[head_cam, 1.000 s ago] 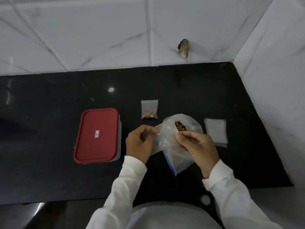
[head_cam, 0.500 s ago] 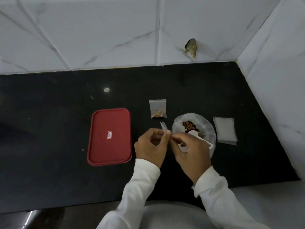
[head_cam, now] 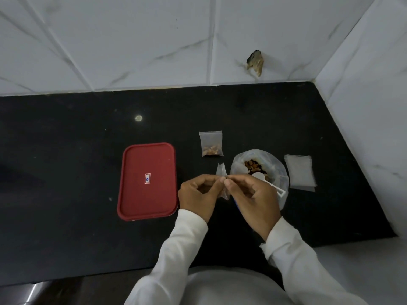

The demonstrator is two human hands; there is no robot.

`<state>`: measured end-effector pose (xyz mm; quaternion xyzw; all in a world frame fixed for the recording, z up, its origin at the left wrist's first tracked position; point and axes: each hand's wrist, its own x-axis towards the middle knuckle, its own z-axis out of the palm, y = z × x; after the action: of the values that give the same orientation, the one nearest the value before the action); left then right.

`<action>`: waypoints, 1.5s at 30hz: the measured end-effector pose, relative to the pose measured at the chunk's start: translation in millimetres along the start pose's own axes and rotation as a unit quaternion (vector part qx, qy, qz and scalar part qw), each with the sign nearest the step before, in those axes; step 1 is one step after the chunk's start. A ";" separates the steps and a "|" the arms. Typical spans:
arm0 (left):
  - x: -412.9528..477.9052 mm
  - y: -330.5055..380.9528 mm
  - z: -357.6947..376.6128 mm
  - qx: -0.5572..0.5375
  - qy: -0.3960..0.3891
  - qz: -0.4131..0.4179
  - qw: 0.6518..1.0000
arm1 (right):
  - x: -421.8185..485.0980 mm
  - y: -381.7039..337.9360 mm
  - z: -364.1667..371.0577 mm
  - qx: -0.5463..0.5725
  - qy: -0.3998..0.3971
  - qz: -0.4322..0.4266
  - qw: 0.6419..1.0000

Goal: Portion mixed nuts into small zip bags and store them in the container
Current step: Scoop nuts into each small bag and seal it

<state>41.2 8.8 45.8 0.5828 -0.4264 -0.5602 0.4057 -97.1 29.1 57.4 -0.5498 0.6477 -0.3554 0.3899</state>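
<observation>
Head cam: L hand, R hand pinch small zip bag — scoop half-hidden.

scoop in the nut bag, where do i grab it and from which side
Take the scoop by its handle, which sticks out over the near right rim of the nut bag, clear of the nuts where its bowl lies. Come from the right front. The right hand is nearest.
</observation>
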 end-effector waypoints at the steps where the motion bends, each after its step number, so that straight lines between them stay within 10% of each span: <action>1: 0.4 -0.9 0.5 0.033 -0.001 0.019 0.999 | 1.5 1.2 -1.1 -0.012 -0.005 0.010 1.000; 14: 12.1 9.6 1.9 0.269 0.070 0.173 0.945 | 15.2 3.6 -23.3 -0.220 0.103 -0.047 0.969; 29: 13.8 14.5 14.2 0.366 0.078 0.272 0.887 | 50.7 -5.2 -38.0 -0.264 -0.076 0.108 0.956; 34: 19.2 10.9 17.9 0.001 0.055 0.083 0.995 | 48.5 -17.6 -56.2 -0.134 -0.037 0.036 0.990; 38: 32.7 -6.8 33.6 -0.338 -0.014 -0.195 0.921 | 54.0 -27.5 -59.9 -0.108 -0.069 0.025 0.991; 45: 36.5 -17.1 46.5 -0.449 -0.115 -0.233 0.855 | 46.0 -38.3 -40.7 -0.221 -0.063 0.010 0.973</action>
<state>-4.2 -20.5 16.4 0.3516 -0.0238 -0.8319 0.4288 -121.1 -20.6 104.3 -0.6369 0.6901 -0.1637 0.3022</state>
